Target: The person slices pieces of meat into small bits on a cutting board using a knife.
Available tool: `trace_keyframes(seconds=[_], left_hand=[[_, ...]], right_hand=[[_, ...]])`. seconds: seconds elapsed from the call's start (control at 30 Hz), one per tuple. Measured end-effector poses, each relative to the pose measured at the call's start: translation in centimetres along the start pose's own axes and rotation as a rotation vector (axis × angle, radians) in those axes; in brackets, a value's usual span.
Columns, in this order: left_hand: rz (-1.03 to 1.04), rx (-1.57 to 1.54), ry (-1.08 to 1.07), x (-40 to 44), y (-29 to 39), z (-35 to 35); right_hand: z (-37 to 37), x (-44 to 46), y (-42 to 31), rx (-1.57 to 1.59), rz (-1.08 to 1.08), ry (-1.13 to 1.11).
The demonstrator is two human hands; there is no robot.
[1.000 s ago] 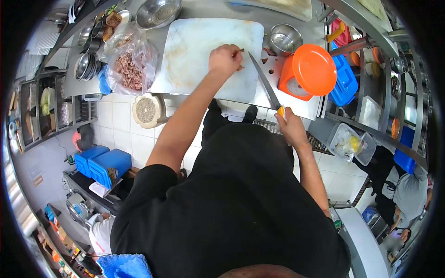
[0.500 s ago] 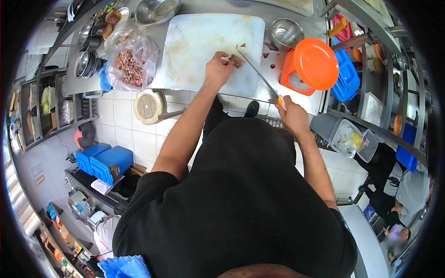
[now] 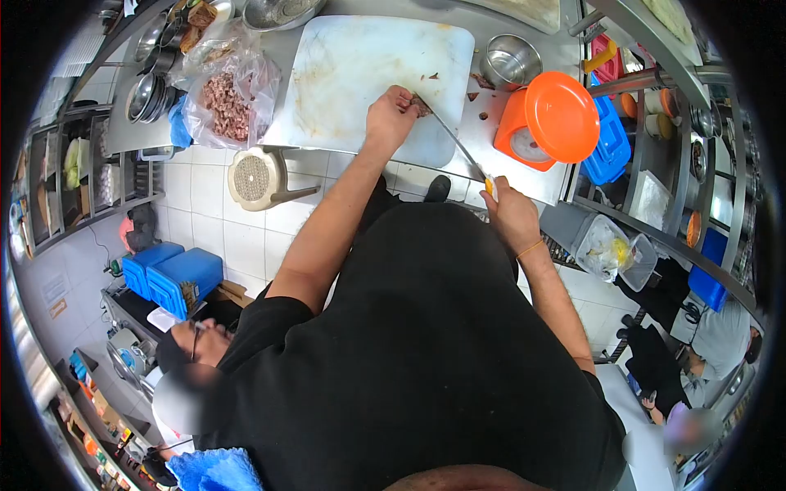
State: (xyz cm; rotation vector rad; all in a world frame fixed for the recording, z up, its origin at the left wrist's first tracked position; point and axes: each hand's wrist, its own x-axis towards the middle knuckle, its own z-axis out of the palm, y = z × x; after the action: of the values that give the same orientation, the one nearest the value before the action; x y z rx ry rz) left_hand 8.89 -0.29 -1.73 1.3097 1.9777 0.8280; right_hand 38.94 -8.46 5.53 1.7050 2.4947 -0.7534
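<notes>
A white cutting board [image 3: 352, 74] lies on the metal counter. My left hand [image 3: 391, 119] rests on its right half, fingers curled over a small piece of meat [image 3: 421, 107] and pressing it to the board. In my right hand [image 3: 514, 214], beyond the counter's front edge, is the yellow handle of a long knife [image 3: 459, 143]. The blade slants up and left, its tip end at the meat beside my left fingertips. Small dark scraps [image 3: 433, 77] lie farther back on the board. My left hand partly covers the meat.
Left of the board is a plastic bag of chopped meat [image 3: 227, 106]. To the right stand a steel pot [image 3: 511, 63] and an orange container with its round lid [image 3: 562, 117]. A plastic stool [image 3: 257, 178] is below the counter. Other people are at lower left and right.
The knife's blade has shifted left and down from beside the meat onto it, close to my left fingers. My left fingers have curled in more. A person's head has appeared at lower left.
</notes>
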Motion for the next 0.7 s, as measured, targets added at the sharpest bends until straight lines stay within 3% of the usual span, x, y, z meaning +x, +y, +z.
trace_keyframes(seconds=[0.23,0.7], left_hand=[[0.205,0.172,-0.012,-0.2,0.2,-0.7],[0.337,0.26,-0.025,0.6,-0.5,-0.5]], right_hand=[[-1.8,1.8,-2.6,-0.001,0.024,-0.05],[-0.6,5.6,-3.8,-0.028,0.07,-0.227]])
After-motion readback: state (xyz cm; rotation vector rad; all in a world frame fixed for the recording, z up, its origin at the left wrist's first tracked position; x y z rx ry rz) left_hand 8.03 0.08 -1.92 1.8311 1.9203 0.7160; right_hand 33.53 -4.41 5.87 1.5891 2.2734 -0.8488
